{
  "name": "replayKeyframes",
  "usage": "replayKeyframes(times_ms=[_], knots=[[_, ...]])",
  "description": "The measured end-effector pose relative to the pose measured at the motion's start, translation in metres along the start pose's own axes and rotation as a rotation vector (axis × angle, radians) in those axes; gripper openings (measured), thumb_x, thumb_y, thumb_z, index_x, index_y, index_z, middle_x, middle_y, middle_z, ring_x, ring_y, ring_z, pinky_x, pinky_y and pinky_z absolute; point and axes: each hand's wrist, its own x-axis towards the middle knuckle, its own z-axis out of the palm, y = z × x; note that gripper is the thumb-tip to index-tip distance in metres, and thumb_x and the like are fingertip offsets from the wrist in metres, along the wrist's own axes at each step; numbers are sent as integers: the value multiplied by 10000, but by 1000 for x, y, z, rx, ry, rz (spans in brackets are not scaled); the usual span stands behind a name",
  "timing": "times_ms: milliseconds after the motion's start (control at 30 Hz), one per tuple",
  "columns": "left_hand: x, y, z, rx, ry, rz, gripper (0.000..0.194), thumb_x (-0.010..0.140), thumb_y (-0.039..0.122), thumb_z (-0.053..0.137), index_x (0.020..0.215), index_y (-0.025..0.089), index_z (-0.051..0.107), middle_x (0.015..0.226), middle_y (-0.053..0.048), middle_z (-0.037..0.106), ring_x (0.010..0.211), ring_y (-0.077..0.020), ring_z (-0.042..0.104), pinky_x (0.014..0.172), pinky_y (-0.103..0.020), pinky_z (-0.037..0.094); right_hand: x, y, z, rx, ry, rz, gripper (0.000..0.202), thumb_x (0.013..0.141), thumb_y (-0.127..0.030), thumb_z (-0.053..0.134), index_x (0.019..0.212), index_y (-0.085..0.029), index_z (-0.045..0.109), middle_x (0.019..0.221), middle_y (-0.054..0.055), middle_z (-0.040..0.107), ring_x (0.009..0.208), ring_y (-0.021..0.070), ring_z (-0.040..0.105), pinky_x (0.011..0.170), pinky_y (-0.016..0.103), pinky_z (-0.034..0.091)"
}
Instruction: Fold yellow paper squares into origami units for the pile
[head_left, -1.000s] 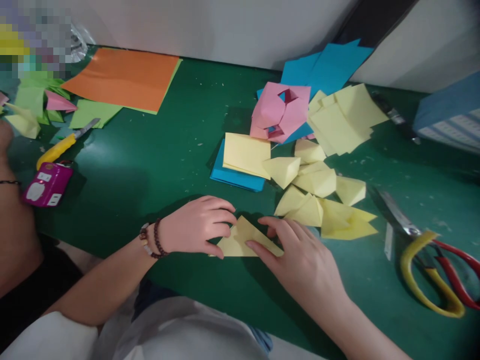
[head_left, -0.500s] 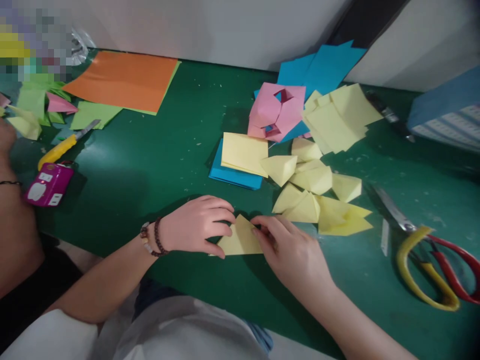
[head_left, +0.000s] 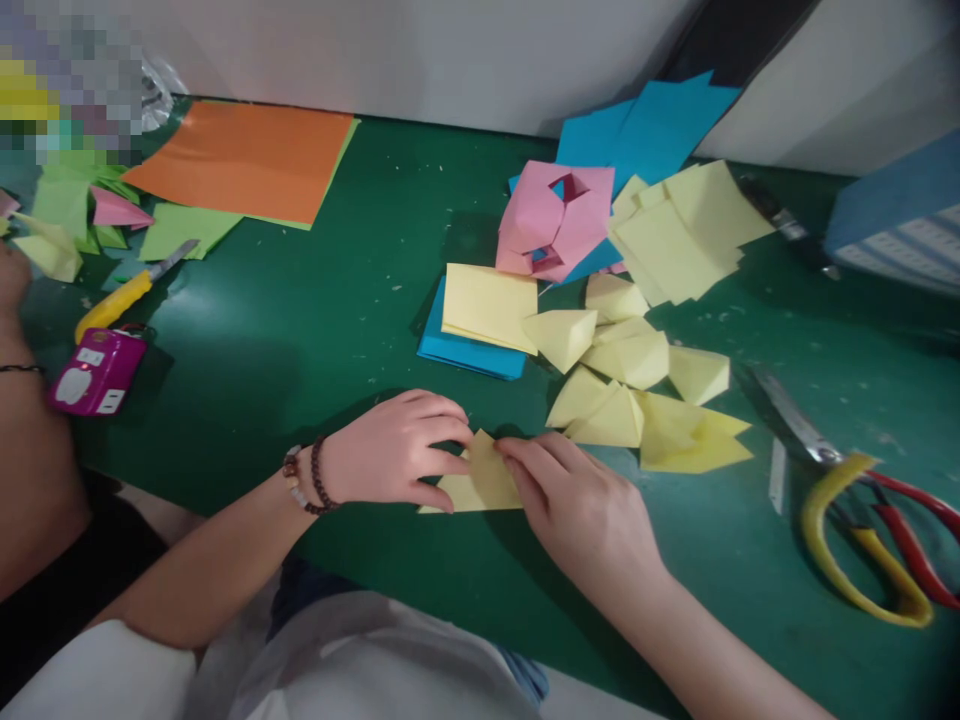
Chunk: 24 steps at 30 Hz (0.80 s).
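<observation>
A folded pale yellow sheet of paper (head_left: pixel 487 485) lies on the green table near its front edge, its top corner pointing away from me. My left hand (head_left: pixel 401 450), with beaded bracelets at the wrist, rests over the sheet's left side, fingers apart and curved. On the right slope of the sheet, my right hand (head_left: pixel 585 500) pinches the edge near the top corner; its fingertips partly cover the paper. Just beyond are several folded yellow paper pieces (head_left: pixel 626 355) and a yellow stack (head_left: pixel 487 300) on blue paper (head_left: pixel 469 350).
Scissors (head_left: pixel 825 455) with yellow and red handles lie at right. A pink paper model (head_left: pixel 555 215) stands before blue sheets (head_left: pixel 660 125). Orange paper (head_left: pixel 247 160), a yellow cutter (head_left: pixel 124 300) and a magenta box (head_left: pixel 101 370) are at left, beside another person's arm (head_left: pixel 34 450).
My right hand's fingertips have shifted slightly left along the sheet's edge, near its top corner. My left hand has hardly moved. The view has shifted slightly.
</observation>
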Motion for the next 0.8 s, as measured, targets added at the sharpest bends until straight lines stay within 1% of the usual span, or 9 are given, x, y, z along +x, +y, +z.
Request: replayKeyframes(times_ms=[200, 300, 600, 800], knots=[[0, 0, -1, 29, -40, 11, 316, 848, 475, 664, 969, 190, 724, 1160, -66, 688, 1108, -247, 570, 928, -400, 449, 0, 1, 1, -5, 9, -11, 225, 955, -190, 469, 948, -193, 694, 751, 12, 657, 615, 115, 593, 540, 235, 375], [0, -1, 0, 30, -55, 13, 309, 861, 467, 651, 988, 193, 719, 1155, -50, 700, 1107, -246, 573, 924, -400, 445, 0, 1, 1, -9, -5, -12, 222, 958, -191, 467, 960, -190, 689, 748, 12, 648, 625, 118, 597, 551, 235, 377], [1, -2, 0, 11, -49, 3, 328, 858, 466, 654, 998, 175, 713, 1151, -55, 706, 1118, -248, 577, 926, -398, 446, 0, 0, 0, -25, -14, -8, 233, 960, -191, 453, 968, -196, 685, 753, 16, 655, 633, 116, 611, 543, 231, 374], [1, -4, 1, -5, -63, -21, 291, 860, 439, 661, 991, 186, 723, 1165, -46, 704, 1119, -242, 576, 938, -398, 453, 0, 0, 0, -38, -17, -14, 234, 953, -180, 447, 977, -200, 679, 754, 19, 659, 635, 119, 618, 547, 229, 383]])
